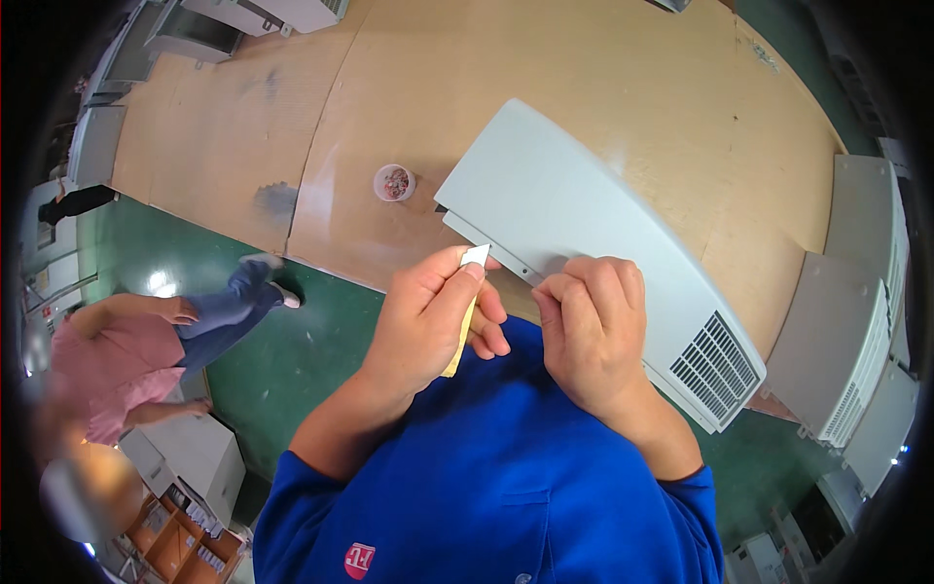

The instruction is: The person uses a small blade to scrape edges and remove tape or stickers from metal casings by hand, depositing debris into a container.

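Observation:
My left hand [428, 311] is closed round a thin yellow strip [455, 352] with a white slanted tip, pinched between thumb and forefinger. Its other fingers curl loosely beneath. To its right, my right hand [595, 326] has its fingers bent inward and pressed together; whatever they hold, if anything, is hidden. Beyond both hands a pale grey, curved panel [574, 185] lies at a slant on the brown tabletop [418, 88]. A slotted vent grille [715, 365] is set in its near right end. The right hand overlaps the panel's near edge in view.
A small white cup [380, 183] with reddish bits stands left of the panel. More grey panels [846, 331] are stacked at the right, and grey casings [195, 34] sit at the far left. A person in a pink top [117, 355] is on the green floor to the left.

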Demonstrator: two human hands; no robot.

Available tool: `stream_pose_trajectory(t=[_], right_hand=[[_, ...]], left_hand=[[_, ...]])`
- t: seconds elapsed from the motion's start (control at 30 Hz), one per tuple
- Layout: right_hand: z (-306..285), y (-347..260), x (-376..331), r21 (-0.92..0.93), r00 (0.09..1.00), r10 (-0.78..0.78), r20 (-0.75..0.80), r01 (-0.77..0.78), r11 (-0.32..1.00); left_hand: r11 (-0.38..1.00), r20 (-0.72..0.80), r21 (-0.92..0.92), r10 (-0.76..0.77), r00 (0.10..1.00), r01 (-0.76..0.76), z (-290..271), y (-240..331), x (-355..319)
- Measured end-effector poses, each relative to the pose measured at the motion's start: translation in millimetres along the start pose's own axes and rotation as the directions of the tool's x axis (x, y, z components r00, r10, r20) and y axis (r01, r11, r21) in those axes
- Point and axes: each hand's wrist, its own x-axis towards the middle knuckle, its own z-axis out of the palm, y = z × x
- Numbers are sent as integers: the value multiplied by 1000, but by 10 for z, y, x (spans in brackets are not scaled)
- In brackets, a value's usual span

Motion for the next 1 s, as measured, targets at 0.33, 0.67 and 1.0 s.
stream_pose_trajectory(t=[0.33, 0.67, 1.0], right_hand=[[21, -6, -27, 35, 1000, -2, -1, 2, 999], [-88, -61, 182, 142, 995, 77, 66, -86, 986], [75, -209, 453, 62, 935, 230, 269, -255, 965]], left_hand=[[996, 0, 9, -84, 997, 84, 2, 80, 12], [986, 201, -117, 138, 970, -116, -240, -342, 214], [980, 328, -102, 195, 924, -170, -363, -357, 299]])
